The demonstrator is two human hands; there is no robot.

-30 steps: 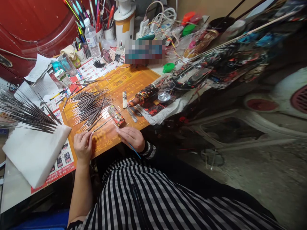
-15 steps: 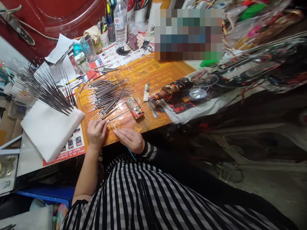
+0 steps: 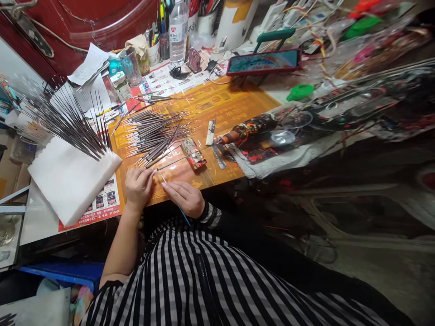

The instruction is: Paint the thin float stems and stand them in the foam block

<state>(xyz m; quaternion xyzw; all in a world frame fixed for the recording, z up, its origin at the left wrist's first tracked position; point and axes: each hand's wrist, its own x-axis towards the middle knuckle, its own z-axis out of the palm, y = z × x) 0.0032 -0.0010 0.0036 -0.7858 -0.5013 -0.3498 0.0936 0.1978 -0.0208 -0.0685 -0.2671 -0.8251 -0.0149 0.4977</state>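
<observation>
My left hand (image 3: 137, 185) rests at the near edge of the orange sheet (image 3: 220, 106), fingers pinched on the end of a thin grey stick (image 3: 176, 161) that runs up to the right. My right hand (image 3: 185, 197) lies close beside it, closed on a fine blue-handled brush (image 3: 183, 217) whose handle points back toward my striped shirt. Just beyond the hands lie a heap of thin grey sticks (image 3: 154, 136) and a small paint-spattered block (image 3: 193, 154).
A white foam block (image 3: 68, 181) at the left has several dark sticks stuck in it. A paint-stained cloth (image 3: 272, 158) with a small dish (image 3: 282, 137) lies right. A phone on a stand (image 3: 263, 61), a water bottle (image 3: 178, 31) and cups of pens crowd the back.
The camera has swung left and down, so the table sits further right and closer. Both hands stay together at the table's near edge, holding the stick and the brush.
</observation>
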